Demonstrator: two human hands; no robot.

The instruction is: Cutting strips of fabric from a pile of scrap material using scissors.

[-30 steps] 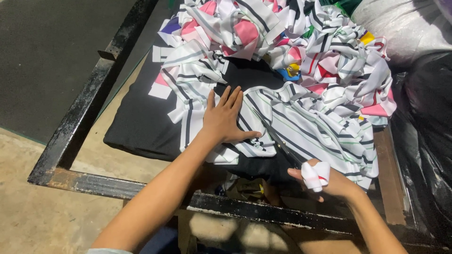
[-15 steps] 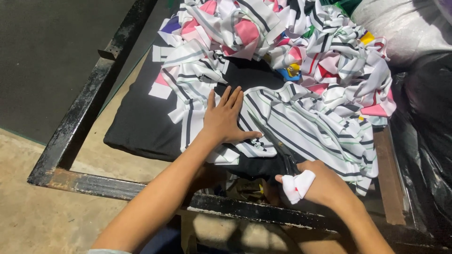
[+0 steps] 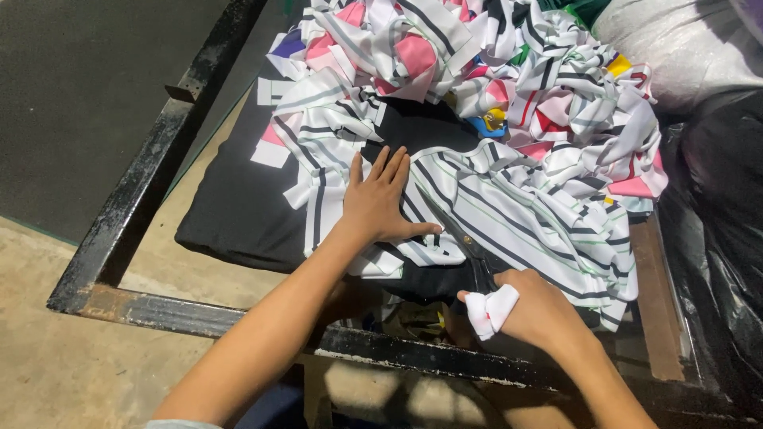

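The left hand (image 3: 377, 202) lies flat, fingers spread apart, on a white striped fabric piece (image 3: 517, 214) spread over a black cloth (image 3: 230, 210). The right hand (image 3: 534, 306) has its fingers clamped on a small white scrap (image 3: 489, 311). A black metal frame (image 3: 143, 199) borders the fabric pile (image 3: 509, 87); beyond it lies a concrete floor (image 3: 48, 349).

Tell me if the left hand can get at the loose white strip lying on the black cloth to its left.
Probably yes: the left hand lies flat close by, and the white strip sits uncovered on the black cloth.
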